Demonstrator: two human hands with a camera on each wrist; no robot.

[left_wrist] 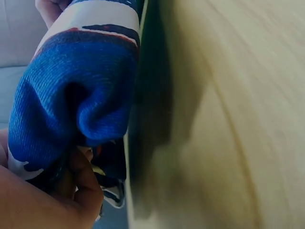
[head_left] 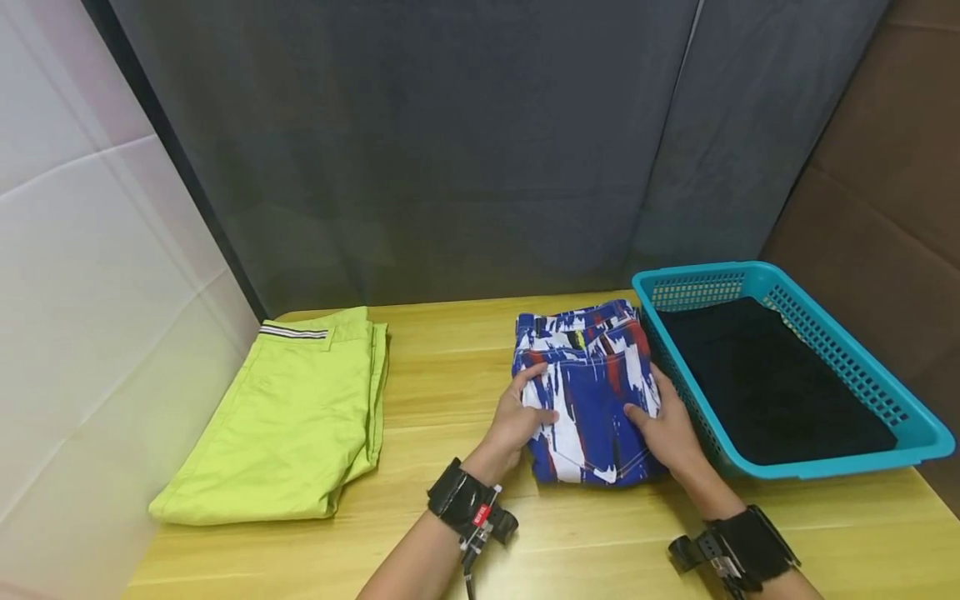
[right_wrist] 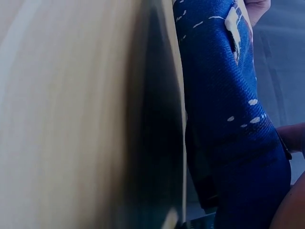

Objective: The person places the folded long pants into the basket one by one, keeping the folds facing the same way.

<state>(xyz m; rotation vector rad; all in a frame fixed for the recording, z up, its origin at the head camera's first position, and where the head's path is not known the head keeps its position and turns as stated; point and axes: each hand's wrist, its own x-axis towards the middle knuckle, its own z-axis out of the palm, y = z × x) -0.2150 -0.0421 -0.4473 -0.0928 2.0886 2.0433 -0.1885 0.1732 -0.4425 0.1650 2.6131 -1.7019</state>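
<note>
Folded pants (head_left: 588,408) with a blue, white and red print lie toward the right half of the table, waistband at the far end. My left hand (head_left: 517,421) grips their left side, thumb on top; in the left wrist view its fingers (left_wrist: 86,183) curl in under the cloth. On the opposite side my right hand (head_left: 672,427) holds the edge, thumb likewise on top. The right wrist view shows the blue side of the pants close up, with only part of that hand (right_wrist: 295,205) visible at the edge. Shadow lies beside the pants in both wrist views.
A teal plastic basket (head_left: 926,433) stands close to the right of the pants, with folded black cloth (head_left: 780,383) inside. Folded lime-green pants (head_left: 277,425) lie at the left of the wooden table (head_left: 450,375). A dark grey curtain (head_left: 420,150) hangs behind.
</note>
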